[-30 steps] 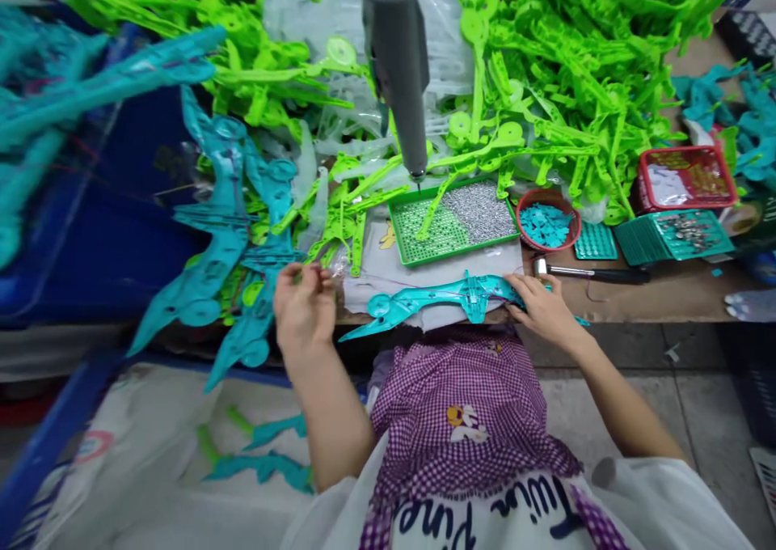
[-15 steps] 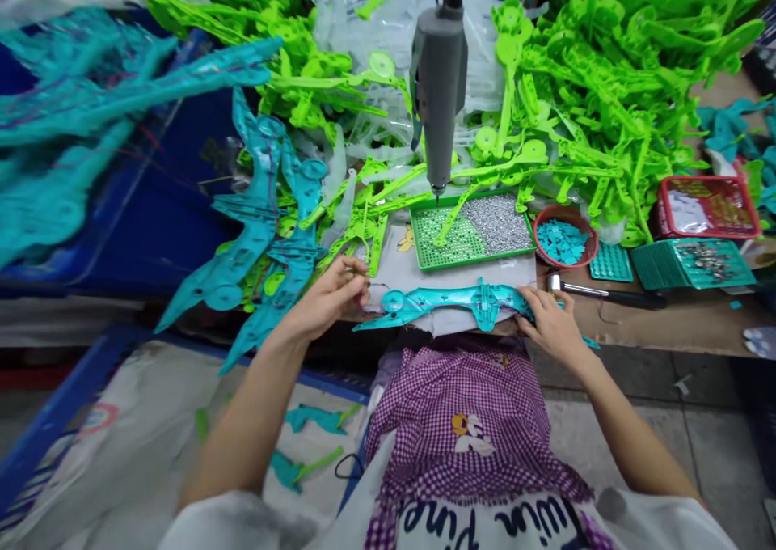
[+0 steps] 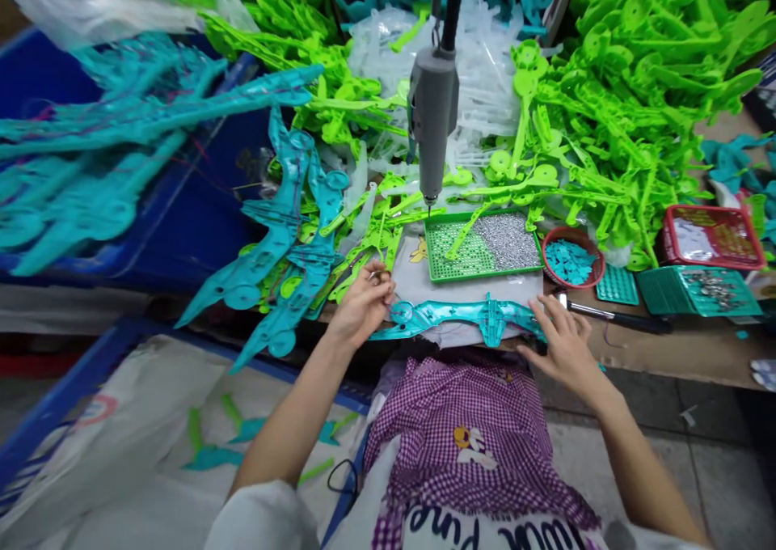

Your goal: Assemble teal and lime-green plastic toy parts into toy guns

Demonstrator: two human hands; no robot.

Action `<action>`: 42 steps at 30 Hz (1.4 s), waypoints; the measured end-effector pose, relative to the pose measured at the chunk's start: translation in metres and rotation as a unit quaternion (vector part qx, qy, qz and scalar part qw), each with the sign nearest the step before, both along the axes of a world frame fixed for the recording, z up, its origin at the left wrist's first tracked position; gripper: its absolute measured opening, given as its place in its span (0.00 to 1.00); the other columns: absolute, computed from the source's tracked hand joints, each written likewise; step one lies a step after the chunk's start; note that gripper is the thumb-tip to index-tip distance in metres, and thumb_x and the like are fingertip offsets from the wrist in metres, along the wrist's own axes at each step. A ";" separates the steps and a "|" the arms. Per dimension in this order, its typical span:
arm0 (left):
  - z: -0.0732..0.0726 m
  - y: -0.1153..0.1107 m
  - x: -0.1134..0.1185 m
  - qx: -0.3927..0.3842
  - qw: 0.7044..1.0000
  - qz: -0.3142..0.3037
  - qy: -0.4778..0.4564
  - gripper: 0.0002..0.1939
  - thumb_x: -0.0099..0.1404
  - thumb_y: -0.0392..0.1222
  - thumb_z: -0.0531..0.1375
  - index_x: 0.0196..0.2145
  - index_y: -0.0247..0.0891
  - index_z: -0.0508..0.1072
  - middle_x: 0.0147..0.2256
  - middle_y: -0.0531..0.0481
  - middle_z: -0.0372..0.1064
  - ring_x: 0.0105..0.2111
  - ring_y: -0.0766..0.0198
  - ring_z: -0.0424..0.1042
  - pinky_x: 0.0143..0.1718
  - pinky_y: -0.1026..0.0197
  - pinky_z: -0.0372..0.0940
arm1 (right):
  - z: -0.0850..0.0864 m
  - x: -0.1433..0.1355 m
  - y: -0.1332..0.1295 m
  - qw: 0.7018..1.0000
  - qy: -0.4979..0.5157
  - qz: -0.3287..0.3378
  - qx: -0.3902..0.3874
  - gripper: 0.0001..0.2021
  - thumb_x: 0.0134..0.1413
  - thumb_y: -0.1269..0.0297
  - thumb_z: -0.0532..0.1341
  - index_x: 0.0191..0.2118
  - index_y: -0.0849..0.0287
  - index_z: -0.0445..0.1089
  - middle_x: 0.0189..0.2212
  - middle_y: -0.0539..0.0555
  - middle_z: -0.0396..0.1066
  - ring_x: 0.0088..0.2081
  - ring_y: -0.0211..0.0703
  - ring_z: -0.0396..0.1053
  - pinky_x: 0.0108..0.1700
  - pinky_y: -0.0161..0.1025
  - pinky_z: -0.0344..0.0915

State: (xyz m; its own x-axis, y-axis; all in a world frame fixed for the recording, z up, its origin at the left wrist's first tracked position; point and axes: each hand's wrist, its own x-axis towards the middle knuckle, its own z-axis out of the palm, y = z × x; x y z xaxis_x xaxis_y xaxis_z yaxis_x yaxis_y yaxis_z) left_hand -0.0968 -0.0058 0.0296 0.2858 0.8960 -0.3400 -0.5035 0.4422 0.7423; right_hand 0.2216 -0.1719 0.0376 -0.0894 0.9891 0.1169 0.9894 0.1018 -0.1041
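Note:
A long teal plastic shell (image 3: 454, 314), with a cross-shaped piece partway along it, lies across the table edge in front of me. My left hand (image 3: 365, 301) is closed beside its left end, its fingers pinched around something small and dark, perhaps metal, that I cannot make out. At the opposite end, my right hand (image 3: 563, 344) has its fingers and thumb spread, the fingertips over the shell's tip; whether they touch it is unclear. Beneath the shell is a pale cloth (image 3: 400, 287). Above hangs a grey electric screwdriver (image 3: 432, 121), its bit pointing down.
A green tray (image 3: 461, 271) of small metal pieces sits behind the shell. To its right are a red bowl (image 3: 547, 279) of teal pieces and a hammer (image 3: 630, 317). Lime-green parts (image 3: 636, 113) are heaped behind; more teal shells (image 3: 279, 202) lie left by a blue bin (image 3: 200, 202).
My view has shifted, moving the scene lower. My left hand has come closer to the shell's left end. My right hand's fingers have loosened and spread at the other end.

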 end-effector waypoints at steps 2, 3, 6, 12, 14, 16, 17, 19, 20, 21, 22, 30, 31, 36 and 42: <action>0.004 -0.002 0.002 0.017 0.999 0.026 0.004 0.19 0.51 0.26 0.64 0.41 0.40 0.70 0.33 0.54 0.67 0.30 0.73 0.69 0.31 0.70 0.64 | 0.016 -0.033 0.010 0.998 0.060 0.004 0.036 0.31 0.63 0.51 0.55 0.68 0.51 0.51 0.63 0.64 0.62 0.64 0.58 0.58 0.59 0.53 0.51; 0.007 -0.002 0.004 0.022 0.999 0.029 0.008 0.20 0.52 0.26 0.63 0.42 0.41 0.70 0.36 0.53 0.69 0.34 0.72 0.72 0.36 0.69 0.67 | 0.021 -0.054 0.020 0.993 0.104 0.019 0.042 0.28 0.64 0.53 0.55 0.67 0.51 0.54 0.61 0.63 0.64 0.62 0.56 0.61 0.59 0.52 0.52; 0.017 -0.007 0.006 0.043 0.999 0.001 0.025 0.23 0.53 0.28 0.61 0.47 0.44 0.70 0.46 0.49 0.72 0.50 0.64 0.73 0.52 0.62 0.67 | 0.023 -0.117 0.059 0.971 0.222 0.079 -0.032 0.25 0.65 0.52 0.55 0.63 0.56 0.60 0.57 0.62 0.69 0.59 0.53 0.65 0.60 0.51 0.54; 0.021 -0.022 -0.019 0.100 0.980 -0.162 0.054 0.28 0.53 0.35 0.69 0.52 0.48 0.71 0.57 0.45 0.69 0.59 0.50 0.68 0.56 0.52 0.66 | 0.025 -0.146 0.105 0.890 0.398 0.120 -0.188 0.20 0.70 0.53 0.47 0.36 0.57 0.72 0.28 0.49 0.73 0.31 0.39 0.69 0.38 0.36 0.61; 0.018 -0.020 -0.026 0.091 0.971 -0.203 0.087 0.27 0.53 0.40 0.71 0.50 0.45 0.72 0.56 0.43 0.70 0.55 0.49 0.71 0.50 0.54 0.70 | 0.032 -0.139 0.113 0.895 0.387 0.119 -0.190 0.23 0.69 0.50 0.47 0.34 0.57 0.72 0.26 0.49 0.72 0.30 0.38 0.68 0.36 0.35 0.59; 0.015 -0.012 -0.029 0.105 0.963 -0.178 0.174 0.25 0.54 0.45 0.70 0.50 0.43 0.73 0.53 0.42 0.72 0.49 0.50 0.75 0.43 0.55 0.72 | 0.035 -0.135 0.123 0.914 0.347 0.101 -0.185 0.24 0.69 0.49 0.47 0.33 0.57 0.74 0.27 0.50 0.73 0.31 0.39 0.70 0.38 0.35 0.59; 0.014 -0.005 -0.029 0.129 0.951 -0.140 0.243 0.24 0.56 0.48 0.69 0.49 0.41 0.73 0.51 0.42 0.74 0.47 0.52 0.76 0.41 0.56 0.72 | 0.035 -0.135 0.128 0.925 0.319 0.089 -0.185 0.25 0.69 0.49 0.47 0.32 0.57 0.74 0.28 0.51 0.74 0.33 0.39 0.70 0.39 0.36 0.59; 0.012 0.009 -0.027 0.202 0.885 -0.043 0.417 0.17 0.61 0.50 0.63 0.45 0.39 0.74 0.45 0.43 0.76 0.43 0.54 0.76 0.43 0.55 0.70 | 0.032 -0.135 0.133 0.946 0.256 0.073 -0.185 0.26 0.70 0.49 0.46 0.33 0.57 0.76 0.32 0.53 0.75 0.38 0.42 0.72 0.42 0.38 0.59; 0.011 0.017 -0.025 0.235 0.832 -0.013 0.503 0.15 0.63 0.50 0.60 0.42 0.38 0.75 0.42 0.43 0.77 0.42 0.54 0.75 0.45 0.55 0.68 | 0.030 -0.135 0.133 0.954 0.229 0.070 -0.178 0.25 0.69 0.49 0.47 0.35 0.57 0.77 0.35 0.55 0.75 0.41 0.44 0.72 0.43 0.39 0.59; 0.009 0.024 -0.023 0.257 0.773 -0.004 0.580 0.13 0.65 0.49 0.59 0.39 0.37 0.76 0.40 0.42 0.77 0.42 0.53 0.75 0.46 0.54 0.67 | 0.027 -0.136 0.130 0.961 0.213 0.067 -0.162 0.24 0.69 0.49 0.48 0.39 0.56 0.77 0.38 0.56 0.74 0.44 0.46 0.71 0.45 0.41 0.59; 0.008 0.030 -0.020 0.269 0.717 -0.016 0.643 0.13 0.65 0.48 0.58 0.37 0.37 0.76 0.38 0.40 0.77 0.42 0.51 0.75 0.46 0.54 0.66 | 0.024 -0.136 0.125 0.966 0.211 0.061 -0.137 0.22 0.68 0.49 0.48 0.44 0.55 0.76 0.41 0.57 0.74 0.46 0.47 0.70 0.46 0.42 0.60; -0.001 0.047 0.002 0.239 0.600 -0.068 0.760 0.15 0.64 0.49 0.59 0.40 0.37 0.78 0.40 0.36 0.77 0.41 0.45 0.75 0.40 0.52 0.64 | 0.012 -0.137 0.083 0.926 0.372 0.038 -0.061 0.15 0.68 0.57 0.53 0.44 0.56 0.75 0.39 0.55 0.75 0.43 0.44 0.72 0.47 0.41 0.65; -0.001 0.050 0.004 0.234 0.601 -0.061 0.762 0.16 0.64 0.50 0.59 0.40 0.36 0.78 0.40 0.35 0.77 0.42 0.45 0.75 0.40 0.52 0.64 | 0.014 -0.138 0.083 0.922 0.383 0.037 -0.054 0.15 0.68 0.58 0.53 0.44 0.56 0.76 0.39 0.55 0.75 0.43 0.44 0.72 0.47 0.41 0.65; 0.000 0.065 0.008 0.186 0.660 -0.022 0.727 0.13 0.61 0.46 0.60 0.38 0.36 0.77 0.35 0.41 0.77 0.38 0.49 0.75 0.39 0.55 0.65 | 0.020 -0.145 0.081 0.903 0.414 0.108 -0.037 0.14 0.67 0.57 0.54 0.41 0.56 0.76 0.37 0.54 0.76 0.41 0.42 0.72 0.48 0.41 0.66; 0.012 0.030 -0.007 0.464 0.616 0.097 0.629 0.09 0.65 0.41 0.57 0.37 0.40 0.77 0.46 0.38 0.74 0.52 0.49 0.70 0.56 0.47 0.60 | 0.034 -0.132 0.062 0.918 0.387 -0.016 0.083 0.21 0.68 0.53 0.50 0.59 0.57 0.65 0.54 0.62 0.67 0.57 0.46 0.66 0.57 0.44 0.66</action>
State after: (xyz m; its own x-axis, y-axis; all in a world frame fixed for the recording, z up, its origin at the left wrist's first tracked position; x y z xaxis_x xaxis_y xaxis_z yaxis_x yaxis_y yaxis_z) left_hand -0.1038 0.0245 0.0413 0.1754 0.8475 0.5010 0.7522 -0.4437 0.4872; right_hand 0.0897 -0.1097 0.0713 0.1119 0.9526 0.2828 0.6290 0.1524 -0.7623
